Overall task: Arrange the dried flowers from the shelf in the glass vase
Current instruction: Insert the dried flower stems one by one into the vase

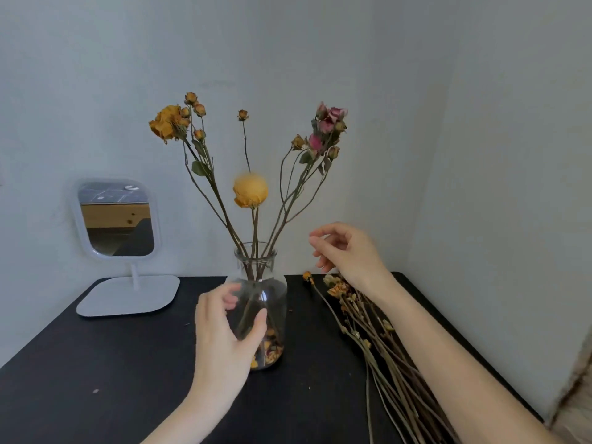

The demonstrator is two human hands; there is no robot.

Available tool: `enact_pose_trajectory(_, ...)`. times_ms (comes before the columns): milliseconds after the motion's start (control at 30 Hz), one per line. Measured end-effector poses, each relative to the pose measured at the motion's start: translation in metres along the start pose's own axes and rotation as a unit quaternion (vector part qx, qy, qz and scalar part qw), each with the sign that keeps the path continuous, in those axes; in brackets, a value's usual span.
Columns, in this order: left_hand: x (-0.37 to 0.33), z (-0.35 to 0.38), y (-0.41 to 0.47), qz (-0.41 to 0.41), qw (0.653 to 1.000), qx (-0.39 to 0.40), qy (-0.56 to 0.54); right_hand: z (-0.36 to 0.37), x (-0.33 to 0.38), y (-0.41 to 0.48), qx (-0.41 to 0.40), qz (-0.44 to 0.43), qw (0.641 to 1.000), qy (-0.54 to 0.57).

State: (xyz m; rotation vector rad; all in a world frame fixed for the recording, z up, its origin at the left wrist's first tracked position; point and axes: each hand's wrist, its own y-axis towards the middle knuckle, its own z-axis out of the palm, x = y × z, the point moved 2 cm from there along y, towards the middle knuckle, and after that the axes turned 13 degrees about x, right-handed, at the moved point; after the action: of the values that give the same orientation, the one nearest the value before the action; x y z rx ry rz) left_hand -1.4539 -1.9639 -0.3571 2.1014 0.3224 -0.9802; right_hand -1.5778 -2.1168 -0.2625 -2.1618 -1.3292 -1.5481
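Left hand (221, 341) curls round the bulbous glass vase (276, 299) of dried flowers (250, 190).

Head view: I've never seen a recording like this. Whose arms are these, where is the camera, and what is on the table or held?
No machine here: a person works with two bare hands, and the one camera sits on their head, looking forward and down. The left hand curls round the glass vase, which stands on the dark table and holds several dried flowers. The right hand hovers beside those stems, fingers loosely curled, holding nothing. More dried stems lie on the table under the right forearm. A white mirror stands at the back left.
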Motion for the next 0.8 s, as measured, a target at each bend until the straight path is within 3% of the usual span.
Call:
enact_pose_trajectory(167, -0.017, 0.049, -0.031, 0.080, 0.969, 0.230, 0.043, -0.037, -0.071, -0.028, -0.007, 0.156, 0.986, -0.065)
enact_pose_trajectory(333, -0.018, 0.112, -0.017, -0.025, 0.933, 0.347, 0.087, -0.071, -0.133, -0.067, 0.003, 0.290, 0.951, -0.106)
enact_pose_trajectory(500, -0.003, 0.159, 0.005, -0.178, 0.918, 0.348, 0.059, -0.082, -0.159, -0.086, 0.037, 0.338, 0.929, -0.145)
enact_pose_trajectory(800, 0.022, 0.193, 0.041, -0.325, 0.908, 0.264, 0.007, -0.056, -0.164, -0.062, 0.099, 0.284, 0.927, -0.224)
